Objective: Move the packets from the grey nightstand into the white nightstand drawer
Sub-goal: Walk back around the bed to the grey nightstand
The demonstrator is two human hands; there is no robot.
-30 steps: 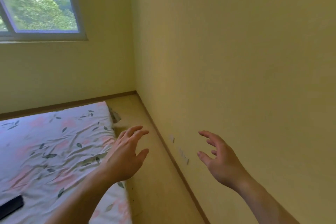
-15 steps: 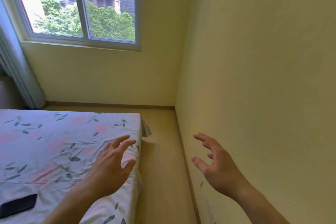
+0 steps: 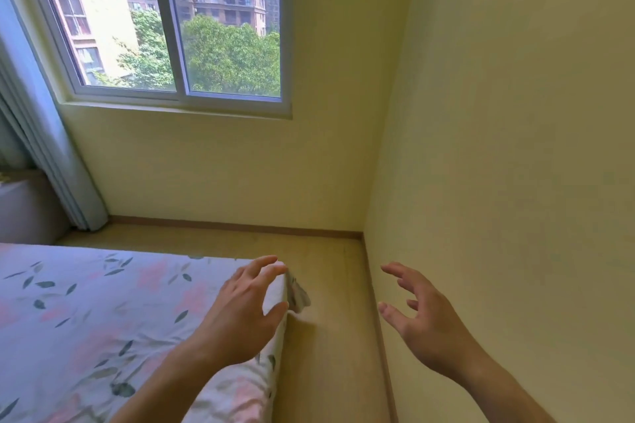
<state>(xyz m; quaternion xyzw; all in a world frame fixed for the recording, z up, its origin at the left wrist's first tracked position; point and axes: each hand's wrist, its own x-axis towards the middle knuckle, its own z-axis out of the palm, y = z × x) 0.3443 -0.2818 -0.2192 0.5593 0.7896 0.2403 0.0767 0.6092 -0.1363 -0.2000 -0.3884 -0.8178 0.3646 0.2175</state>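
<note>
No packets and no white nightstand show in the head view. A grey piece of furniture (image 3: 24, 213) peeks in at the far left behind the curtain; I cannot tell whether it is the grey nightstand. My left hand (image 3: 245, 314) hovers over the corner of the bed, fingers spread, holding nothing. My right hand (image 3: 424, 318) is raised over the floor strip close to the right wall, fingers apart and empty.
A bed with a floral sheet (image 3: 86, 319) fills the lower left. A narrow strip of wooden floor (image 3: 326, 336) runs between the bed and the yellow wall (image 3: 498, 182). A window (image 3: 171, 21) and a grey curtain (image 3: 44, 148) stand ahead.
The view has swung left and upward: the window and curtain have come into sight and the right wall takes up less of it. Both hands stay raised and empty.
</note>
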